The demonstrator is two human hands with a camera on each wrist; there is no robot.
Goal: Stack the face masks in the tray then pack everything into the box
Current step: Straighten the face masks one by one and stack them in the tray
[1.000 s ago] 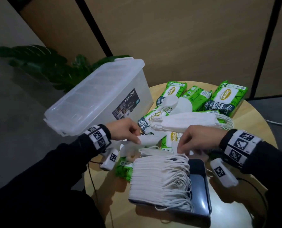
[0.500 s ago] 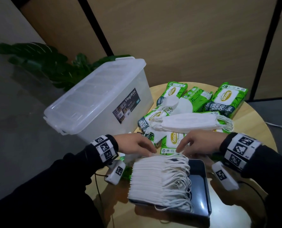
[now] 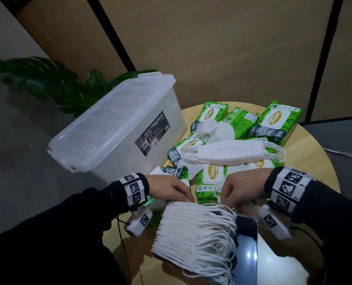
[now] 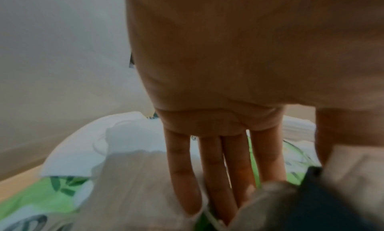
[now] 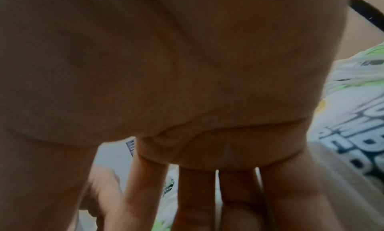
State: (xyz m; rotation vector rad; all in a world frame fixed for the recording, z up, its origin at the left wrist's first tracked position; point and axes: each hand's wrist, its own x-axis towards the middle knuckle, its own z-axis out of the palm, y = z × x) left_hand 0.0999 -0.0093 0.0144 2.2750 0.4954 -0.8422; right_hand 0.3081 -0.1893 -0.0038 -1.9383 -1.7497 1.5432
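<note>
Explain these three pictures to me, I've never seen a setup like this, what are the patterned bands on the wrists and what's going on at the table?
No machine here: a person works with bare hands and wears three cameras. The wide picture comes from the head; the two close, blurry ones look along each palm from small white cameras under the checkered wristbands.

On the round wooden table sits a clear plastic lidded box, lid still on, beside green wet-wipe packs with a loose bundle of white face masks lying across them. Nearest the person, a dark glossy tray carries a long row of stacked white face masks.

The left hand and right hand rest at the far end of that row. The left fingers lie straight against a mask. What the right hand grips, if anything, is too blurred to tell.
</note>
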